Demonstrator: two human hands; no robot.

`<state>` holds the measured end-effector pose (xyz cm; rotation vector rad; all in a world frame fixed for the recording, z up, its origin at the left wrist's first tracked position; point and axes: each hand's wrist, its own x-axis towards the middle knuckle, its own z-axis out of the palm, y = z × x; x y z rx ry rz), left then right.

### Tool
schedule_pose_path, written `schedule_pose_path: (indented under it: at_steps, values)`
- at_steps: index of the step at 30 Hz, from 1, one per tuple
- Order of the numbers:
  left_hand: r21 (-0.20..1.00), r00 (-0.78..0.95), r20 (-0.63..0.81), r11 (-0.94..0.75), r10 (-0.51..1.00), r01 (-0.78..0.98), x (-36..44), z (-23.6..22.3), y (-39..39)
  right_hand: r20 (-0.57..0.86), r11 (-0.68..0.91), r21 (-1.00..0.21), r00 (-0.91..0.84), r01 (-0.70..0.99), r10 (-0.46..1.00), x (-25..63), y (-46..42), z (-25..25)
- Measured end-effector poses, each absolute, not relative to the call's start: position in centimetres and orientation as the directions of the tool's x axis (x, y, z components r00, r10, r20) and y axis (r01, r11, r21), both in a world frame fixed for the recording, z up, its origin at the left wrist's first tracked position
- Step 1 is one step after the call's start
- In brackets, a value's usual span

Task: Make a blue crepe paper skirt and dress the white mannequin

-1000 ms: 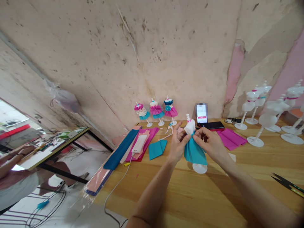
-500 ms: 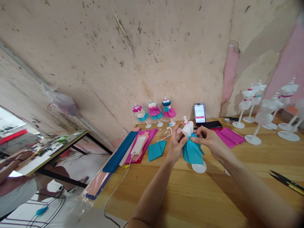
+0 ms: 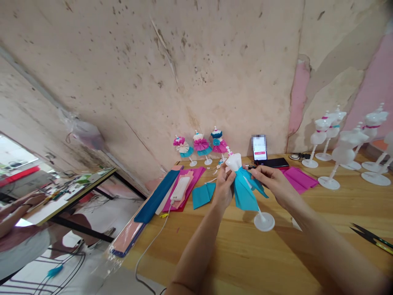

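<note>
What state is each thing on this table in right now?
Left hand, gripping the white dress form
Right hand, pinching its teal paper skirt
White dress form, tilted, held above the wooden table
Phone, upright, screen lit
Three dressed mini forms, standing
Bare white forms, standing

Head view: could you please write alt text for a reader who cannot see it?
The left hand and right hand hold a white mannequin in a teal paper skirt above a wooden table, three dressed mannequins behind.
</note>
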<state>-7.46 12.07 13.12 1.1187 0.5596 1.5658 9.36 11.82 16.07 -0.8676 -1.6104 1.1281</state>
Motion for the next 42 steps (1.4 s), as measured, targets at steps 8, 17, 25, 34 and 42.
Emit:
schedule_pose_path:
  at_steps: [8, 17, 25, 34, 42]
  values:
    - [0.795, -0.004, 0.409, -0.358, 0.913, -0.490, -8.2, 13.4, 12.4, 0.335, 0.432, -0.869, -0.355, 0.241, 0.873, 8.8, 11.2, 16.1]
    - [0.792, 0.028, 0.398, -0.328, 0.917, -0.515, -8.0, 13.3, 12.2, 0.384, 0.472, -0.844, -0.325, 0.255, 0.864, 8.9, 11.6, 15.8]
    - [0.791, 0.032, 0.368, -0.294, 0.929, -0.536, -7.9, 13.1, 12.2, 0.430, 0.489, -0.784, -0.233, 0.384, 0.872, 9.4, 11.6, 16.0]
    - [0.803, 0.059, 0.365, -0.282, 0.929, -0.524, -6.6, 12.3, 12.0, 0.537, 0.584, -0.730, -0.230, 0.355, 0.811, 9.2, 11.4, 16.0]
    - [0.809, 0.083, 0.369, -0.276, 0.926, -0.519, -6.7, 12.3, 11.9, 0.491, 0.554, -0.761, -0.259, 0.337, 0.832, 9.0, 11.9, 15.4]
